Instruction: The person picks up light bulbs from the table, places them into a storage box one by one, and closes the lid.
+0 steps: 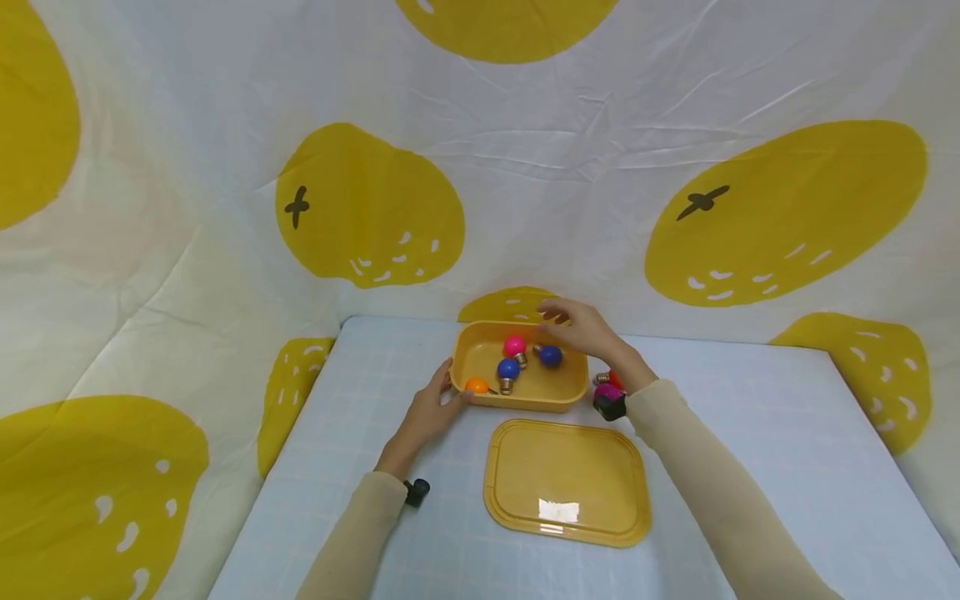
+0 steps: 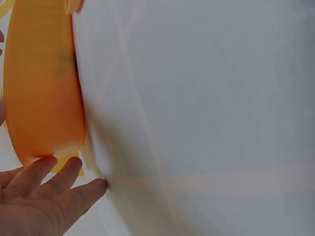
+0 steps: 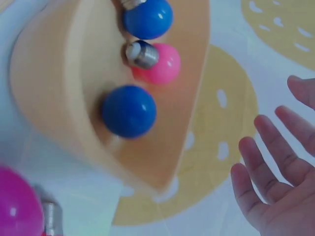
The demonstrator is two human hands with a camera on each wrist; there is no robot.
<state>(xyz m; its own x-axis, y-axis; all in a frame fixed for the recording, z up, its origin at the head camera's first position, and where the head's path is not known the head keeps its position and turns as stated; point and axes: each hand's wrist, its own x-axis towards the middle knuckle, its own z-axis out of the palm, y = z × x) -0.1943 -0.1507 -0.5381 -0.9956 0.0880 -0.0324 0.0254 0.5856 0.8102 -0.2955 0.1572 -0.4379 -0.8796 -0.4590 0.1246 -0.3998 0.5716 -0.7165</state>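
An orange-yellow plastic box holds several small light bulbs. Inside are a pink bulb, a blue bulb, a second blue bulb and an orange bulb. My left hand rests against the box's left end with its fingers fairly straight, fingertips touching the wall in the left wrist view. Above the far right rim hovers my right hand. In the right wrist view its fingers are spread, apart from the box, and the palm holds nothing.
A matching flat lid lies on the blue-white tablecloth in front of the box. Right of the box, partly hidden by the right wrist, are a magenta bulb and a red bulb. Fruit-printed cloth hangs behind the table.
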